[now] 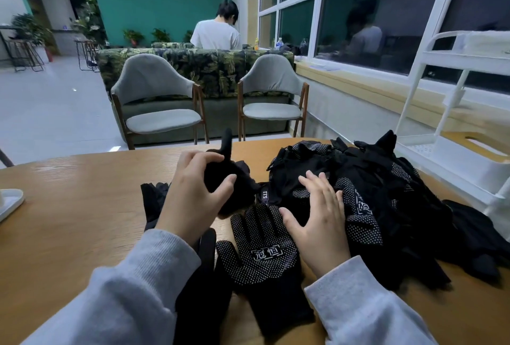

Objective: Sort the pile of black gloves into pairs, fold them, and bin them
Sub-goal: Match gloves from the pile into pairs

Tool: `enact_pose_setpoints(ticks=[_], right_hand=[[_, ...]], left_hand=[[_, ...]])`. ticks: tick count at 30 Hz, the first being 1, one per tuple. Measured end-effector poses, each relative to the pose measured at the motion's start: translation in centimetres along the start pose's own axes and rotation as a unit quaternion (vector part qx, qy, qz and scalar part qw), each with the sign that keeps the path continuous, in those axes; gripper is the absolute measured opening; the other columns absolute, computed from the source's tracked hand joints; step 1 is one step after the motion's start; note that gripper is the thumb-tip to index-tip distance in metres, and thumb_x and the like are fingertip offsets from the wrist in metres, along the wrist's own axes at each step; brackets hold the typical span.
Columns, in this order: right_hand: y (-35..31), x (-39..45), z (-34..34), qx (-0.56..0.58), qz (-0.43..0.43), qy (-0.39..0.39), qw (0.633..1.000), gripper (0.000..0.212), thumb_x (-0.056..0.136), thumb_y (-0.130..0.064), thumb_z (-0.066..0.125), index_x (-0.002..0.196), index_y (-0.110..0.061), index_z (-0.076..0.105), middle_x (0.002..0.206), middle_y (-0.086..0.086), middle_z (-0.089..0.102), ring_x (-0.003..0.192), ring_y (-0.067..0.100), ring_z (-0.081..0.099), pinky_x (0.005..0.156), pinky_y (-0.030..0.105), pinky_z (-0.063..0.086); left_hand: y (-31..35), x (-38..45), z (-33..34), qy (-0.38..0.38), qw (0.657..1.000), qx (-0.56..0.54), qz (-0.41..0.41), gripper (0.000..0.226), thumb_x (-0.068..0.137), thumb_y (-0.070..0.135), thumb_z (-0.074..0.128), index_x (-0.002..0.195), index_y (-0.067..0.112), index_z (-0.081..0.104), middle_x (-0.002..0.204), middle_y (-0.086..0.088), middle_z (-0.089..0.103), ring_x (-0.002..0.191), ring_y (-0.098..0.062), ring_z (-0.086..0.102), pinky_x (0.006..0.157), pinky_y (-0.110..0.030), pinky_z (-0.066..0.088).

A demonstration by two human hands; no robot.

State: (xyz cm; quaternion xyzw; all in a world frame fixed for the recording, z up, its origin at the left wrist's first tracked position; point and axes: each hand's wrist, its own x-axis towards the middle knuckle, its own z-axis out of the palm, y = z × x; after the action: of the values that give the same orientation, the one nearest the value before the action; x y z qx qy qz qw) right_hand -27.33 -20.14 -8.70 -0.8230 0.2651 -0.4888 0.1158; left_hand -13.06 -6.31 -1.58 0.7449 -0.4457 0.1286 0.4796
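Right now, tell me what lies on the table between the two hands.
In the head view, a dotted black glove lies flat, palm up, between the left hand and the right hand.

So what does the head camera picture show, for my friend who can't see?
A left hand grips a bunched black glove while the right hand rests flat on a pile of black gloves on a wooden table.

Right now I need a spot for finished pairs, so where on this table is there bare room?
The table is bare wood on its left side, between the white object at the left edge and the left hand. The right side is crowded: the glove pile spreads under the right hand toward the white rack, and the dotted glove lies between the sleeves.
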Motion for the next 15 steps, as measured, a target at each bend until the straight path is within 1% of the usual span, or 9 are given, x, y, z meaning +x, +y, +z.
enact_pose_setpoints(ticks=[3, 5, 7, 8, 9, 10, 12, 13, 15], right_hand=[[-0.1, 0.0, 0.3, -0.014, -0.007, -0.002, 1.0, 0.057, 0.08, -0.047, 0.046, 0.127, -0.015, 0.05, 0.137, 0.004, 0.049, 0.135, 0.017, 0.027, 0.111, 0.048, 0.012], [0.0, 0.0, 0.5, -0.021, -0.01, -0.001, 1.0, 0.055, 0.08, -0.046, 0.047, 0.125, -0.015, 0.05, 0.136, 0.005, 0.051, 0.134, 0.017, 0.029, 0.11, 0.049, 0.013], [0.0, 0.0, 0.5, -0.021, -0.005, -0.005, 1.0, 0.054, 0.08, -0.046, 0.046, 0.125, -0.014, 0.05, 0.136, 0.004, 0.051, 0.134, 0.017, 0.03, 0.11, 0.049, 0.013], [0.0, 0.0, 0.5, -0.02, -0.004, -0.006, 1.0, 0.054, 0.081, -0.046, 0.045, 0.125, -0.014, 0.051, 0.136, 0.004, 0.051, 0.134, 0.018, 0.031, 0.11, 0.048, 0.013], [0.0, -0.1, 0.5, -0.02, -0.002, -0.006, 1.0, 0.054, 0.081, -0.046, 0.045, 0.124, -0.014, 0.051, 0.136, 0.004, 0.051, 0.134, 0.018, 0.032, 0.111, 0.048, 0.013], [0.0, -0.1, 0.5, -0.019, 0.001, -0.007, 1.0, 0.055, 0.081, -0.046, 0.044, 0.125, -0.014, 0.051, 0.136, 0.004, 0.051, 0.134, 0.019, 0.033, 0.111, 0.047, 0.012], [-0.1, -0.1, 0.4, -0.009, 0.014, -0.01, 1.0, 0.055, 0.081, -0.046, 0.043, 0.125, -0.014, 0.051, 0.137, 0.003, 0.049, 0.135, 0.019, 0.033, 0.111, 0.046, 0.011], [-0.1, -0.1, 0.4, -0.003, 0.02, -0.01, 1.0, 0.055, 0.081, -0.046, 0.043, 0.126, -0.015, 0.051, 0.138, 0.002, 0.049, 0.136, 0.018, 0.032, 0.112, 0.046, 0.01], [-0.1, -0.1, 0.5, 0.001, 0.022, -0.01, 1.0, 0.054, 0.081, -0.046, 0.043, 0.126, -0.017, 0.049, 0.138, 0.002, 0.049, 0.136, 0.018, 0.032, 0.112, 0.047, 0.01]], left_hand=[[-0.8, 1.2, 0.1, 0.023, 0.999, 0.03, 0.033, 0.035, 0.078, -0.004, 0.066, 0.11, 0.007, 0.059, 0.106, 0.0, 0.045, 0.093, 0.0, 0.039, 0.085, 0.005, 0.027], [-1.0, 1.9, 0.0, 0.042, 0.997, 0.035, 0.056, 0.043, 0.077, -0.011, 0.062, 0.115, 0.006, 0.057, 0.108, 0.0, 0.045, 0.096, -0.001, 0.04, 0.089, 0.002, 0.028], [-0.9, 2.7, -0.2, 0.072, 0.994, 0.023, 0.078, 0.055, 0.077, -0.014, 0.06, 0.127, 0.007, 0.05, 0.113, -0.001, 0.047, 0.102, -0.005, 0.044, 0.095, -0.009, 0.033], [-0.8, 3.1, -0.3, 0.085, 0.992, 0.017, 0.09, 0.061, 0.077, -0.014, 0.059, 0.132, 0.007, 0.045, 0.116, -0.004, 0.05, 0.105, -0.01, 0.047, 0.097, -0.015, 0.035], [-0.8, 3.5, -0.5, 0.094, 0.99, 0.019, 0.103, 0.065, 0.077, -0.014, 0.059, 0.136, 0.007, 0.041, 0.118, -0.009, 0.053, 0.105, -0.015, 0.05, 0.095, -0.018, 0.036], [-0.7, 3.8, -0.5, 0.101, 0.987, 0.031, 0.119, 0.067, 0.078, -0.015, 0.059, 0.137, 0.007, 0.039, 0.118, -0.014, 0.056, 0.102, -0.017, 0.052, 0.091, -0.017, 0.037], [-0.5, 4.4, -0.2, 0.111, 0.98, 0.065, 0.154, 0.063, 0.078, -0.015, 0.06, 0.135, 0.004, 0.042, 0.112, -0.017, 0.061, 0.094, -0.016, 0.053, 0.082, -0.014, 0.035], [-0.6, 4.8, 0.1, 0.109, 0.976, 0.081, 0.173, 0.059, 0.078, -0.014, 0.059, 0.133, 0.003, 0.046, 0.11, -0.017, 0.063, 0.093, -0.016, 0.054, 0.082, -0.016, 0.036], [-1.4, 5.4, 1.0, 0.076, 0.968, 0.106, 0.215, 0.049, 0.08, -0.005, 0.053, 0.128, 0.002, 0.052, 0.115, -0.017, 0.064, 0.101, -0.024, 0.059, 0.089, -0.022, 0.038]])
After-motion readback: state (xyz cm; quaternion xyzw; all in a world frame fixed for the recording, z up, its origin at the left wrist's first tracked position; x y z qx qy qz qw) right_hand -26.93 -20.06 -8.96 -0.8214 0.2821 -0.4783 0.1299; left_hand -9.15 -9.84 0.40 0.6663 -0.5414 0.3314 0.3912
